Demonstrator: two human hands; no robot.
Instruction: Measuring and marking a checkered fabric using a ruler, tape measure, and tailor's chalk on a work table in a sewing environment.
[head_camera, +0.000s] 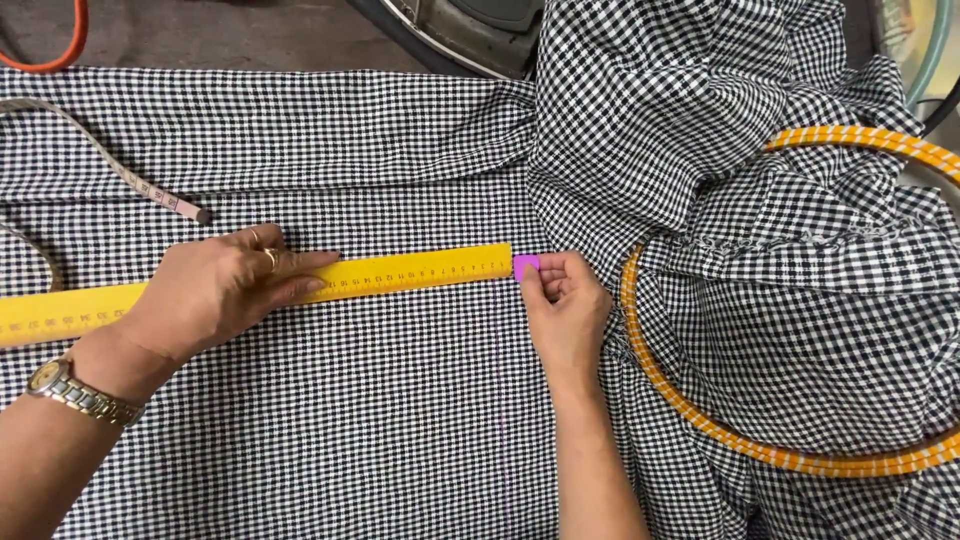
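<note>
- Left hand (215, 288): flat, fingers spread, pressing yellow ruler (400, 275) onto black-and-white gingham fabric (380, 420).
- Right hand (562, 305): fingertips pinching purple tailor's chalk (526, 265), touching the ruler's right end.
- Wristwatch (70, 388) on left wrist.
- Measuring tape (140, 185) lies upper left.
- Yellow hoop (700, 420) at right, cloth bunched over it.

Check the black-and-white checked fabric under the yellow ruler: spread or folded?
Spread flat: black-and-white checked fabric lies smooth under the yellow ruler; bunched only at right.
</note>
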